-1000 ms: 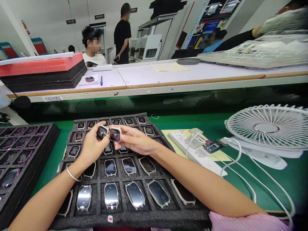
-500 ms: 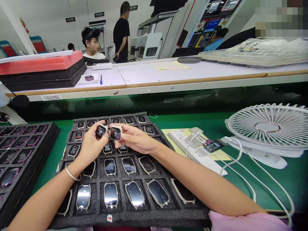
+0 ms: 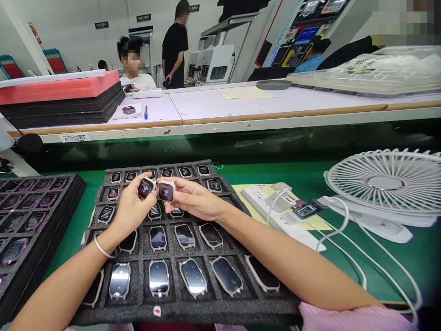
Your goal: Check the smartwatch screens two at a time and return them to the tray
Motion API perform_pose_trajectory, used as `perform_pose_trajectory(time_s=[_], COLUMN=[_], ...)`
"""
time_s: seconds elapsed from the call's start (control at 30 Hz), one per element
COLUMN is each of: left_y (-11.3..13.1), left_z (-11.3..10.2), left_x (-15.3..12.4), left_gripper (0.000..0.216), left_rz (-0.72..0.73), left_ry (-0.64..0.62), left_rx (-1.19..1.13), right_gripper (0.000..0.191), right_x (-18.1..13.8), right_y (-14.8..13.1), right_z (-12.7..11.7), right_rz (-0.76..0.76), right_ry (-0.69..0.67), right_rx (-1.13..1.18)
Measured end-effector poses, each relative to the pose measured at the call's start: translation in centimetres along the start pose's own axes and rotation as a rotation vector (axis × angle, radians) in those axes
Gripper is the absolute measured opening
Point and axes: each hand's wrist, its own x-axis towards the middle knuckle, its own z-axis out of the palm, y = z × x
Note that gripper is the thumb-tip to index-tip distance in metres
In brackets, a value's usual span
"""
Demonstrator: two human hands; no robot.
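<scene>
Currently both hands are hovering above the far-middle rows of the grey foam tray (image 3: 206, 312), each pinching 1 small unit. Left hand (image 3: 131, 211) is closing thumb and fingers around the left watch body (image 3: 146, 188); right hand (image 3: 195, 201) is gripping the right watch body (image 3: 166, 191), the 2 cases nearly touching. Units are looking light, rigid, glossy, likely slippery and scratch-prone; pale case edges are offering the safest hold, not the glass. Screen details are reading too small; case backs are staying hidden.

L watch (image 3: 146, 188) & R watch (image 3: 166, 191): cream cases, screens lit, side by side over foam tray (image 3: 213, 310).
</scene>
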Motion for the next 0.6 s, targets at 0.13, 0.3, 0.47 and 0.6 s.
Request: perform_pose_trajectory(time_s=[0.13, 0.3, 0.47, 0.6], left_y=[-0.05, 0.04, -0.16, -0.39], left_z=[0.02, -0.04, -0.01, 0.07], left_x=[-0.06, -0.08, -0.03, -0.02], left_gripper=[0.050, 0.050, 0.050, 0.050], left_rz=[-0.019, -0.019, -0.001, -0.008], left_ry=[-0.005, 0.005, -0.004, 0.000], left_rx=[-0.023, 0.002, -0.032, -0.052], right_gripper=[0.050, 0.050, 0.052, 0.053], right_x=[-0.03, 0.00, 0.02, -0.01], right_y=[-0.05, -0.04, -0.06, -0.06], right_z=[0.07, 0.09, 0.14, 0.16], right_rz=[0.001, 0.010, 0.003, 0.006], right_ry=[-0.001, 0.002, 0.033, 0.042], right_rx=[0.006, -0.002, -0.007, -0.013])
